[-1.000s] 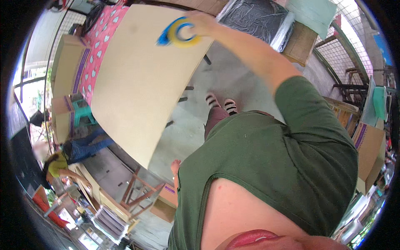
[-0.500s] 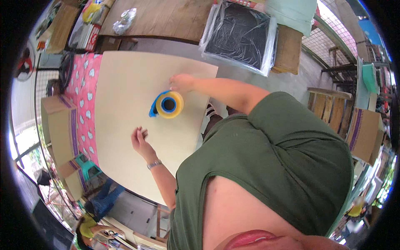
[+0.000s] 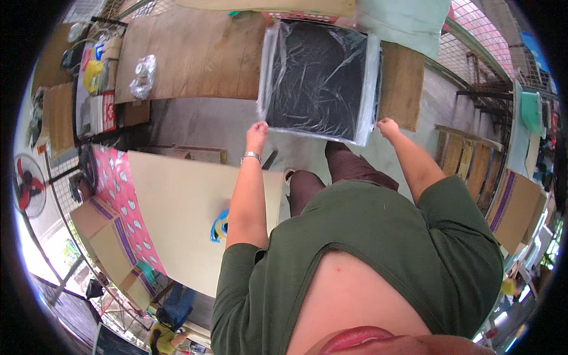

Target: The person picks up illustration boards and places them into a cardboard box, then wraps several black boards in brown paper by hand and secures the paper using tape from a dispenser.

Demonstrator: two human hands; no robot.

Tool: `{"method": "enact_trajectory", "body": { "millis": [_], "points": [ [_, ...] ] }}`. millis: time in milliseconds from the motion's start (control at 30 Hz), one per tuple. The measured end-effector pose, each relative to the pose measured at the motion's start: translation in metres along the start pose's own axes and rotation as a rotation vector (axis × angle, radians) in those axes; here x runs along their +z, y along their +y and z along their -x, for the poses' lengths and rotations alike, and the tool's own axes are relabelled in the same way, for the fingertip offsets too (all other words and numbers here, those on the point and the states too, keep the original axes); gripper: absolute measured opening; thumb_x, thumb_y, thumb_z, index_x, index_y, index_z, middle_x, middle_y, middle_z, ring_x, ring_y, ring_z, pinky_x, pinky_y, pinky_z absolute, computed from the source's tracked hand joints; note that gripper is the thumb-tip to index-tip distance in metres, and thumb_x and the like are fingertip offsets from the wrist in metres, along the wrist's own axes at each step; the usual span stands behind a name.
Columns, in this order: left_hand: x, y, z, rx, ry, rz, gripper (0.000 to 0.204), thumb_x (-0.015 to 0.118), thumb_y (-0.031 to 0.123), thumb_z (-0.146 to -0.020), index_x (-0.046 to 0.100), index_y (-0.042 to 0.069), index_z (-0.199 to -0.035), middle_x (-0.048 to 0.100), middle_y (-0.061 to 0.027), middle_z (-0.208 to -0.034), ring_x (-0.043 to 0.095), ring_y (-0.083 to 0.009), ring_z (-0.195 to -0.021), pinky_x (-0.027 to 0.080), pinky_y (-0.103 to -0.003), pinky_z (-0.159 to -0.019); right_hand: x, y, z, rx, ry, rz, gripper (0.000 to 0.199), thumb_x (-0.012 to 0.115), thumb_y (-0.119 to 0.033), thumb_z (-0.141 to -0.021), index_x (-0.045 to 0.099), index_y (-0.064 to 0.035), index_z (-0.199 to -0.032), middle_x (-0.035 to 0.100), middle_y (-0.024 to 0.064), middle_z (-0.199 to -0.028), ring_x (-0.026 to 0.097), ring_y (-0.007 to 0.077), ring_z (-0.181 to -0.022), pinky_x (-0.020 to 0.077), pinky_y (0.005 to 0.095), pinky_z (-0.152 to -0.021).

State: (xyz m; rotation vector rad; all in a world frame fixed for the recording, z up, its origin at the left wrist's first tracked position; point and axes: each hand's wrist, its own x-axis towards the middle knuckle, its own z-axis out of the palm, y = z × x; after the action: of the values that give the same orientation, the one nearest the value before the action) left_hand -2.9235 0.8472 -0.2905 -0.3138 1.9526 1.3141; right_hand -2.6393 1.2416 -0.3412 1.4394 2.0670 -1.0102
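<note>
A black square panel (image 3: 316, 83) wrapped in wrinkled see-through plastic lies across the wooden bench, its near edge overhanging the floor. At its near left corner, the fingers of my left hand (image 3: 256, 137) are closed on the wrapped edge. My right hand (image 3: 388, 128) pinches at the near right corner. Both arms stretch forward. Beside my left forearm, a tape dispenser with a blue frame (image 3: 219, 226) rests on the cream table (image 3: 183, 219); the forearm hides part of it.
On the wooden bench (image 3: 195, 53) lies a crumpled see-through plastic bag (image 3: 142, 77). A pink patterned cloth (image 3: 127, 201) borders the table. Cardboard boxes (image 3: 106, 236) stand at left, another carton (image 3: 512, 210) at right. A fan (image 3: 29, 184) stands far left; another person (image 3: 163, 337) is at lower left.
Both hands have left the area around the tape on the table and reached to the plastic-wrapped panel. My body has turned toward the bench, and the panel's near corners are now gripped.
</note>
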Motion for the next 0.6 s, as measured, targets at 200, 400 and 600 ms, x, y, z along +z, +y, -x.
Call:
{"method": "enact_trajectory", "body": {
  "millis": [200,400,600],
  "points": [
    [0.034,-0.053,-0.053,0.018,0.150,-0.624,0.052,0.067,0.024,-0.078,0.052,-0.005,-0.119,0.056,-0.0236,-0.118,0.053,-0.0342,-0.112,0.041,-0.039,-0.096,0.028,0.017,-0.026,0.297,-0.253,-0.429,0.047,0.064,-0.038,-0.080,0.056,-0.0052,-0.113,0.058,0.0111,-0.101,0.055,0.0258,-0.092,0.0454,0.0407,-0.075],
    [0.016,-0.066,-0.116,-0.139,0.134,-0.353,0.052,0.067,0.022,-0.075,0.052,-0.006,-0.117,0.059,-0.0202,-0.109,0.054,-0.0296,-0.108,0.041,-0.036,-0.092,0.062,-0.004,-0.028,0.458,-0.315,-0.418,0.083,0.061,-0.056,-0.079,0.037,0.0003,-0.134,0.041,0.0204,-0.137,0.037,0.0328,-0.127,0.0337,0.0489,-0.099],
    [0.033,-0.058,-0.151,-0.345,-0.080,-0.286,0.075,0.066,0.037,-0.073,0.044,-0.011,-0.126,0.054,-0.0220,-0.123,0.050,-0.0286,-0.116,0.036,-0.034,-0.098,0.078,-0.024,-0.028,0.397,-0.265,-0.756,0.114,0.060,-0.072,-0.069,0.016,0.0040,-0.142,0.032,0.0202,-0.143,0.030,0.0324,-0.133,0.0209,0.0459,-0.109]
  ]
}}
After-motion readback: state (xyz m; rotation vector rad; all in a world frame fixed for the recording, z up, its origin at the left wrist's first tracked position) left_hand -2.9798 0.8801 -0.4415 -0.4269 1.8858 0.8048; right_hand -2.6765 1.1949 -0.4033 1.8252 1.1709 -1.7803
